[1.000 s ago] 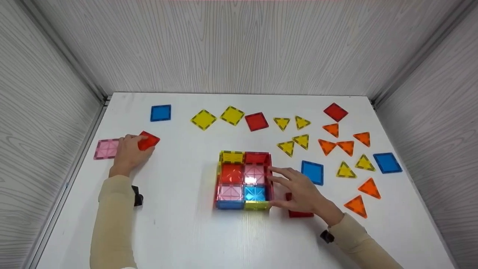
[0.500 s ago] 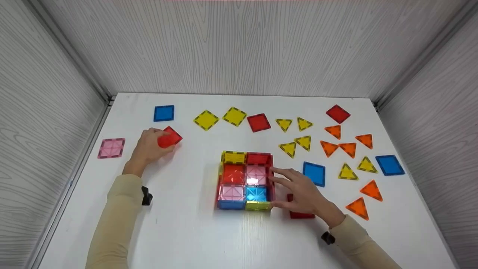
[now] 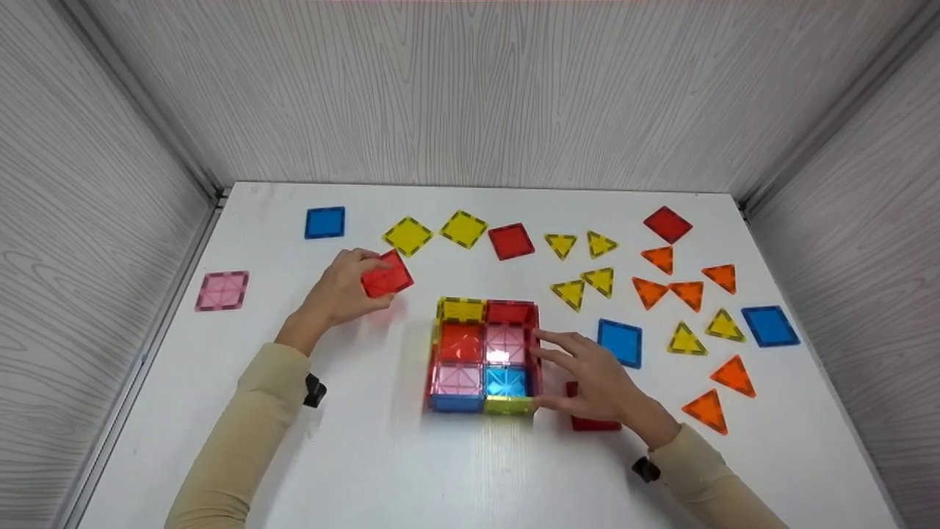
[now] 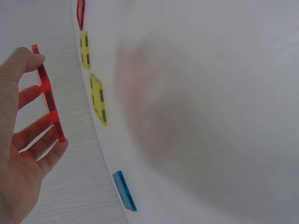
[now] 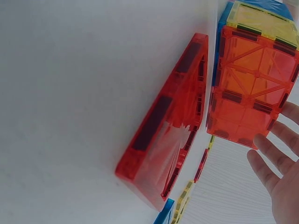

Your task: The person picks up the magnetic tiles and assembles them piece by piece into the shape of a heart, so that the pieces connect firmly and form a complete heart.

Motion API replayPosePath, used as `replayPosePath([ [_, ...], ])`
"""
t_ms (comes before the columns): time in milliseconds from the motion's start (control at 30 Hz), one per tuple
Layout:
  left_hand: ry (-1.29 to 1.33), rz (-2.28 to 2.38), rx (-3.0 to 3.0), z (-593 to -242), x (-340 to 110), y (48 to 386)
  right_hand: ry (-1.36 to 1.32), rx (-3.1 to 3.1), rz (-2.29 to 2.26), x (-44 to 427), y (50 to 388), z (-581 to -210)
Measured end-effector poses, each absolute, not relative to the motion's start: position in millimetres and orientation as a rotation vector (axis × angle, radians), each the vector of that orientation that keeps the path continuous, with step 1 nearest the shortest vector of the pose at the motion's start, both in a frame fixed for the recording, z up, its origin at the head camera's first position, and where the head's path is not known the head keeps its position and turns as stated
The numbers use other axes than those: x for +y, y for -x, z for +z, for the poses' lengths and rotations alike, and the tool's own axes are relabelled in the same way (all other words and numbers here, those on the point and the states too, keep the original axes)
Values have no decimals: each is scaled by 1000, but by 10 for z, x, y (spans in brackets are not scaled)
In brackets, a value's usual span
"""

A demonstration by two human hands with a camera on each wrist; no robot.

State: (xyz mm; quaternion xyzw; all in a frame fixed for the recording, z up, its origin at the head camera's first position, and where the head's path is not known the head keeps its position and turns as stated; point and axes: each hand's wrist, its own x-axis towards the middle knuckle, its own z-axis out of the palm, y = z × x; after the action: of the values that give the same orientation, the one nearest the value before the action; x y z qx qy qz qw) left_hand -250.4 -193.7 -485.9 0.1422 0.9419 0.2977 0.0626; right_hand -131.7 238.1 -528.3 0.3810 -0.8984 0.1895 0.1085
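Head view: we see the white table [image 3: 374, 470] w/ its far edge just past the scattered tiles; its surface runs wide btwn the pink tile [image 3: 222, 291] at L & the tile box [image 3: 456, 403] nr the middle, w/ more on the box's near side. L hand [image 3: 344, 290] grips a red square tile [image 3: 389, 278], held above the table, far-left of the box, just nearer than a yellow square tile [image 3: 407, 236]. R hand [image 3: 591, 371] grasps nothing, fingers spread at the box's right wall, partly over a loose red tile [image 3: 596, 422]. Vs. 0.5 s ago, we note L hand & its tile have gone right, closer to the box; R hand's in the same spot. Box: see-thru plastic squares, dark dashes along the rims. Orange triangles [image 3: 706, 411] & yellow triangles [image 3: 687, 339] lie right; grainy grey panel [image 3: 470, 95] behind.

L wrist view: we get the held tile edge-on, tilted, btwn thumb & fingers; yellow square tiles & a blue tile [image 4: 124, 190] lie along the table edge.

R wrist view: a narrow white gap separates the loose red tile, large & shiny, from the box's ribbed red wall [image 5: 252, 74]. Fingertips are by that wall; contact we can't tell.
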Motion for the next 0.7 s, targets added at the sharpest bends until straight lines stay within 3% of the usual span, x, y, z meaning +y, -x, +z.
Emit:
replayPosePath([
  [700, -1075, 827, 2749, -4603, -1205, 2161, -1129, -2624, 573, 2365, 1305, -5259],
])
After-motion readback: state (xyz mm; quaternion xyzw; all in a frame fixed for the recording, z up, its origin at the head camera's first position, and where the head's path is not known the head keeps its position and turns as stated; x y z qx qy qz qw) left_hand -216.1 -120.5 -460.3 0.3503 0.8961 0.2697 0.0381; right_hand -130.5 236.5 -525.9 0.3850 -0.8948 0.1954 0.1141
